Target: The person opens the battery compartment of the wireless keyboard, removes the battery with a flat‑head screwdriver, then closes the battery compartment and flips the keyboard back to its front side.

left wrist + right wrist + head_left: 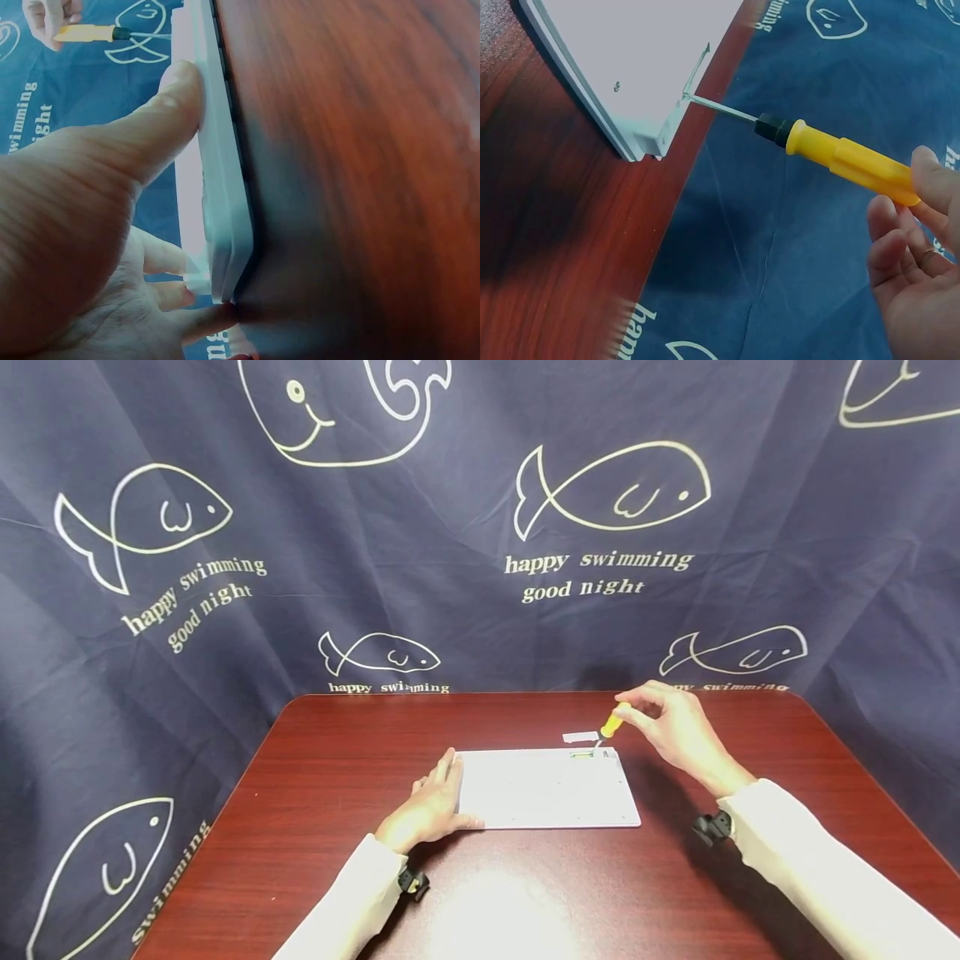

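Observation:
A white keyboard lies face down on the table; dark gaps between its keys show along the underside in the left wrist view. My left hand holds its left end, thumb on the near edge and fingers along the side. Between thumb and fingertips, my right hand pinches the yellow handle of a screwdriver. The screwdriver's metal tip touches the keyboard at a narrow slot by the far right corner. What lies inside the slot is too small to tell. A small white cover lies just behind the keyboard.
The reddish-brown wooden table carries everything. A dark blue curtain with fish drawings and lettering hangs behind its far edge. Black wrist cameras sit on both white sleeves.

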`<state>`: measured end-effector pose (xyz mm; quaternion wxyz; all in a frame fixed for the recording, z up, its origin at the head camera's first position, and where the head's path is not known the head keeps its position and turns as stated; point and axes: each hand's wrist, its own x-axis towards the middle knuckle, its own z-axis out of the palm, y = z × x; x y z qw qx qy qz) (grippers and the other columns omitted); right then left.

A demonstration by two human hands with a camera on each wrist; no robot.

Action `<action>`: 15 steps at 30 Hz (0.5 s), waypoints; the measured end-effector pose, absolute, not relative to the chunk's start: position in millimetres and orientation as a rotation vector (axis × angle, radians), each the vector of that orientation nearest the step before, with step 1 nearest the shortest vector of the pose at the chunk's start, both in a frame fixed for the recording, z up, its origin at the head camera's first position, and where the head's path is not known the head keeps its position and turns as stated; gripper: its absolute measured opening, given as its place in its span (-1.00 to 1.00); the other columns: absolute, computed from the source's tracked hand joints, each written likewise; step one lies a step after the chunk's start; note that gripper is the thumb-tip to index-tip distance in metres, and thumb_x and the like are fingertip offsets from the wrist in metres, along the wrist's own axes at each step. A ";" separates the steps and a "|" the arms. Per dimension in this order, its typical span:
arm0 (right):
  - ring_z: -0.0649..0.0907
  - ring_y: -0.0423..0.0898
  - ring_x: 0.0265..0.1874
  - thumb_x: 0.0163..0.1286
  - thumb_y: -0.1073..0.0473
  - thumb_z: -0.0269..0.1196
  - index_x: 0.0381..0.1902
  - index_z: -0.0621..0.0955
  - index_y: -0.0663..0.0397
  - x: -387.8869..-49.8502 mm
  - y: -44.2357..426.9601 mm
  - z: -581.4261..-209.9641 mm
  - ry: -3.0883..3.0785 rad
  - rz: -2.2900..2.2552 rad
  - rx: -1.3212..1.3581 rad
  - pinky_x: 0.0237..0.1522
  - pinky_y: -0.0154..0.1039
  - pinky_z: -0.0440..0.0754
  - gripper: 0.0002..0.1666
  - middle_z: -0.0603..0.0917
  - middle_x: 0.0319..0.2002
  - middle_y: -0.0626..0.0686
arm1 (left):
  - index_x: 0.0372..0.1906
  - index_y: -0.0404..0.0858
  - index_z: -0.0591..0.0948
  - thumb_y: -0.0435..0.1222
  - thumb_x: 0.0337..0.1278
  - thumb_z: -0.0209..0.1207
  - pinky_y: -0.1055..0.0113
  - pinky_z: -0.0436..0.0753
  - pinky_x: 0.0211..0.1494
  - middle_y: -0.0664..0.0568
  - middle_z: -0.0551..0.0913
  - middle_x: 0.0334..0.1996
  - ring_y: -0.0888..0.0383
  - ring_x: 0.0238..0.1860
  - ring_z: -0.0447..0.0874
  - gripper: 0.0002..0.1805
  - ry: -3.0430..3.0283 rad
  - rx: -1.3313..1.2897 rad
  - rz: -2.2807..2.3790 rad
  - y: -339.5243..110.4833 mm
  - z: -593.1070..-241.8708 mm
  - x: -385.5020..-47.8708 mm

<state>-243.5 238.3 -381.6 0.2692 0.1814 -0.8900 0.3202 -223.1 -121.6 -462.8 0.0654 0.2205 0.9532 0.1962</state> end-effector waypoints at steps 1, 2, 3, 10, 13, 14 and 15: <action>0.53 -0.23 -0.56 0.06 0.24 0.45 -0.27 0.72 -0.01 -243.3 238.2 -381.4 -2.400 0.861 0.494 -0.46 -0.46 0.38 -0.78 0.64 -0.42 -0.21 | 0.42 -0.48 0.01 0.14 -0.18 0.37 -0.26 0.17 0.18 -0.31 -0.08 0.43 -0.25 0.35 0.10 0.22 2.873 0.664 0.595 -121.7 -463.0 -223.0; 0.54 -0.24 -0.56 0.05 0.24 0.46 -0.27 0.72 -0.01 -243.2 237.8 -381.2 -2.398 0.859 0.499 -0.45 -0.46 0.39 -0.77 0.64 -0.42 -0.21 | 0.42 -0.48 0.01 0.14 -0.18 0.37 -0.26 0.17 0.19 -0.31 -0.09 0.44 -0.25 0.35 0.09 0.22 2.871 0.665 0.597 -121.8 -463.1 -222.9; 0.54 -0.24 -0.56 0.05 0.24 0.46 -0.28 0.72 -0.01 -243.2 237.4 -381.0 -2.396 0.861 0.504 -0.46 -0.46 0.39 -0.77 0.64 -0.42 -0.21 | 0.42 -0.48 0.01 0.14 -0.18 0.37 -0.26 0.16 0.19 -0.31 -0.09 0.44 -0.25 0.35 0.09 0.22 2.870 0.666 0.598 -122.0 -463.2 -222.8; 0.53 -0.23 -0.57 0.07 0.22 0.45 -0.29 0.71 -0.04 -244.0 234.3 -380.4 -2.403 0.884 0.525 -0.48 -0.45 0.39 -0.79 0.62 -0.42 -0.22 | 0.42 -0.48 0.01 0.14 -0.17 0.36 -0.25 0.17 0.20 -0.30 -0.09 0.44 -0.25 0.35 0.10 0.22 2.871 0.658 0.584 -121.7 -462.2 -222.6; 0.53 -0.23 -0.57 0.07 0.22 0.45 -0.29 0.71 -0.05 -243.9 234.1 -381.1 -2.398 0.881 0.517 -0.48 -0.44 0.38 -0.80 0.62 -0.43 -0.23 | 0.43 -0.47 0.01 0.14 -0.17 0.36 -0.25 0.16 0.20 -0.29 -0.10 0.44 -0.25 0.35 0.09 0.22 2.870 0.651 0.578 -121.6 -461.6 -222.4; 0.52 -0.22 -0.57 0.07 0.22 0.45 -0.30 0.71 -0.05 -243.9 234.0 -381.3 -2.394 0.879 0.517 -0.48 -0.44 0.38 -0.80 0.62 -0.43 -0.23 | 0.43 -0.47 0.01 0.14 -0.17 0.36 -0.25 0.16 0.20 -0.29 -0.10 0.44 -0.25 0.35 0.09 0.22 2.869 0.651 0.580 -121.5 -461.4 -222.2; 0.52 -0.22 -0.57 0.07 0.22 0.45 -0.29 0.71 -0.05 -243.9 233.7 -381.6 -2.390 0.878 0.516 -0.48 -0.44 0.38 -0.80 0.62 -0.42 -0.23 | 0.43 -0.47 0.00 0.14 -0.17 0.36 -0.25 0.16 0.20 -0.29 -0.10 0.44 -0.25 0.35 0.08 0.22 2.868 0.651 0.579 -121.5 -461.3 -222.2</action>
